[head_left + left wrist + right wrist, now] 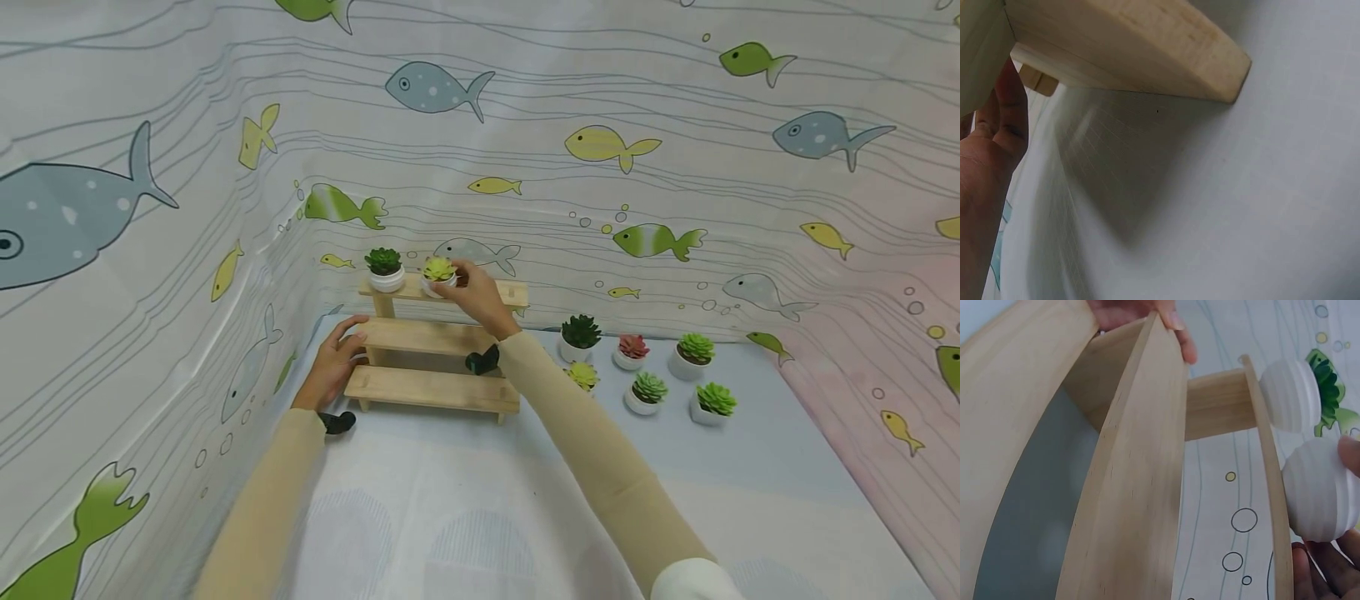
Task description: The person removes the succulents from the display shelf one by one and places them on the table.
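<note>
A three-step wooden stand (427,336) stands on the table near the back wall. My right hand (483,302) pinches a yellow-green succulent in a white ribbed pot (1317,489) at the top step, thumb and fingers around the pot. To its left on that same step is a dark green succulent (385,268) in a white pot. My left hand (335,362) grips the left end of the middle step; in the right wrist view its fingers (1186,347) wrap over the board's end. The left wrist view shows this hand beside the stand's wooden parts.
Right of the stand are several white-potted succulents: a dark green one (580,333), a red one (632,348), bright green ones (715,400) and a yellow one (582,377) partly behind my right sleeve. Fish-patterned cloth (540,208) rises behind and at both sides.
</note>
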Available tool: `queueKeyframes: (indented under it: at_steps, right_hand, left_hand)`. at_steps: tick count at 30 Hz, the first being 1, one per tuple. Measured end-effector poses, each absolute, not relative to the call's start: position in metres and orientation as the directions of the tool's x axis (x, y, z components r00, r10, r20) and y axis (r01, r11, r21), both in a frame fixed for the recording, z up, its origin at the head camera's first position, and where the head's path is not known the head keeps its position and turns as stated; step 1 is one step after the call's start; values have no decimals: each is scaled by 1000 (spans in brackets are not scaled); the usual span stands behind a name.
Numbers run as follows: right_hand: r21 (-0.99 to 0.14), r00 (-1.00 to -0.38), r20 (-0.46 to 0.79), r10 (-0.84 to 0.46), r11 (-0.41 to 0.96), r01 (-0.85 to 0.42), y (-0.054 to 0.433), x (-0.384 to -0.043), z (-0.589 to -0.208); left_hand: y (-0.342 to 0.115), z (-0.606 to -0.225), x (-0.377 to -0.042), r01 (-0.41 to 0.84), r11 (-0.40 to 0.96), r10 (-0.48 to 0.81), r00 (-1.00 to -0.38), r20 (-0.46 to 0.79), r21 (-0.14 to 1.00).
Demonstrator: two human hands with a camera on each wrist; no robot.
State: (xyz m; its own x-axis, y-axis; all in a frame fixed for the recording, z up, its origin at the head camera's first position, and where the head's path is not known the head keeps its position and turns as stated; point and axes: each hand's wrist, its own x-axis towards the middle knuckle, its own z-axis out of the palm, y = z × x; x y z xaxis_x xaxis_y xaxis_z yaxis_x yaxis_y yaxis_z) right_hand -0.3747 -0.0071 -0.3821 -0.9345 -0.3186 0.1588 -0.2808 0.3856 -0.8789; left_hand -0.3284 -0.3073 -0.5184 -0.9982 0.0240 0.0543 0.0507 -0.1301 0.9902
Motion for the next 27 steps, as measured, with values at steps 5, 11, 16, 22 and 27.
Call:
queueKeyframes:
  at_steps: [5,11,16,22,27]
  right_hand:
    - [-888,-936,163,-311,368,-277,-8,-374,-382]
    - [-897,-941,169,-295,350,-271,-9,-373,-384]
    - [-892,-944,177,-279,361,-273,-10,-372,-385]
    - [-886,-943,195,-270,364,-288,-10,-370,-384]
    - [-893,-946,195,-259,352,-281,-9,-367,-383]
  left_hand:
    - [-307,-520,-328,63,-120,10,-998,65,991]
    - [-306,-517,-325,66,-137,17,-997,69,988]
    - [-304,-509,-320,53,-145,31,-998,58,988]
    - [-302,-503,-316,59,-134,52,-996,66,989]
    - [-305,-513,-323,65,-136,38,-997,70,989]
